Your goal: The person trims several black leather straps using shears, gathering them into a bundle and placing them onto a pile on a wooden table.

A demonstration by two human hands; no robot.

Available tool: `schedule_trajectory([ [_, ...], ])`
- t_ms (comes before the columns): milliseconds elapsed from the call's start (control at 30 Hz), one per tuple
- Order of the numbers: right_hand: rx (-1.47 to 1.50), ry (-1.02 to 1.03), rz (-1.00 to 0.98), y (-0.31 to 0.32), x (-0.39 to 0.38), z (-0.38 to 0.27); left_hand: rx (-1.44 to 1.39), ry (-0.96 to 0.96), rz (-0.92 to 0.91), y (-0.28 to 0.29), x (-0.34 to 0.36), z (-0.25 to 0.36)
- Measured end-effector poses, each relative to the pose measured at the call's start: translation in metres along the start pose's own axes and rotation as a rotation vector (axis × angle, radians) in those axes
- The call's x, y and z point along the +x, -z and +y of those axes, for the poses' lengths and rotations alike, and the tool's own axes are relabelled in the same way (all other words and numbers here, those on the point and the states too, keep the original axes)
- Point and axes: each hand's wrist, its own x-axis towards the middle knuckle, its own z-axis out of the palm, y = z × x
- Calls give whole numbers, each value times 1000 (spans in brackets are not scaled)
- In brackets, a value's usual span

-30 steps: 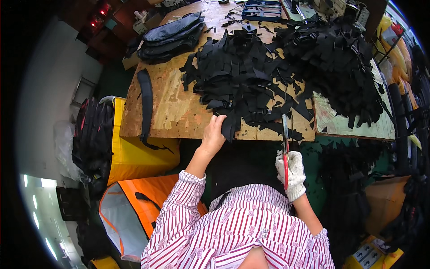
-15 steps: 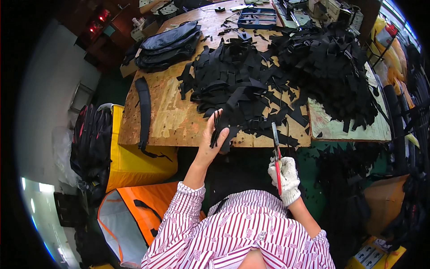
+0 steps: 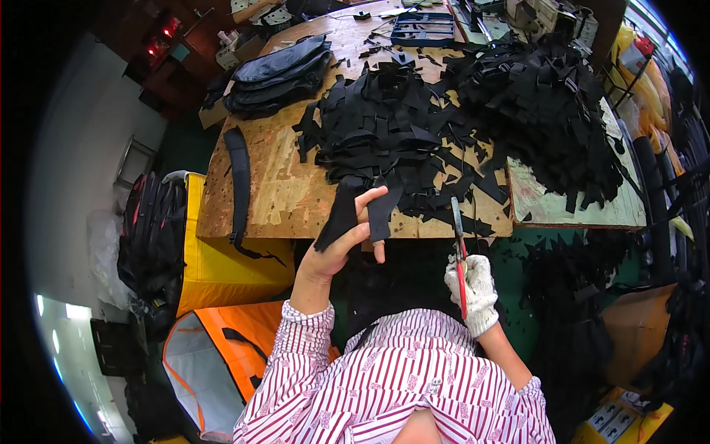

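Note:
Near the front edge of the wooden table (image 3: 274, 185), my left hand (image 3: 330, 251) holds black fabric strips (image 3: 338, 215), which hang between and over its fingers. Just beyond it lies a heap of black strips (image 3: 375, 118), with a second, denser heap (image 3: 542, 126) to the right. My right hand (image 3: 473, 292), in a white knitted glove, grips red-handled scissors (image 3: 461, 285) upright at the table edge, their metal blades apart from the strips in my left hand.
Folded black pieces (image 3: 277, 74) and a padded strap (image 3: 237, 181) lie on the left, a blue tray (image 3: 421, 29) at the back. Yellow (image 3: 229, 274) and orange (image 3: 244, 340) bags stand below left. A pale board (image 3: 547, 211) adjoins right; bundles and hanging bags (image 3: 651, 111) line the far right.
My left hand has turned and moved a little down and left, bringing the strips upright across its fingers. The gloved hand and scissors have shifted slightly left.

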Motion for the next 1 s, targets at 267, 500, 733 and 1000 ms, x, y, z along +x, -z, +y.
schedule_trajectory([
  [267, -188, 227, -35, -1, -2, 13, 777, -267, 363, 15, 3, -46],
  [500, -344, 305, -58, -3, -2, 5, 501, -168, 362, 4, 4, -55],
  [733, -494, 413, -44, -6, 0, -1, 146, 103, 305, -21, 1, -64],
  [1000, -527, 368, -8, -7, 0, -1, 161, 169, 252, -43, -4, -74],
])
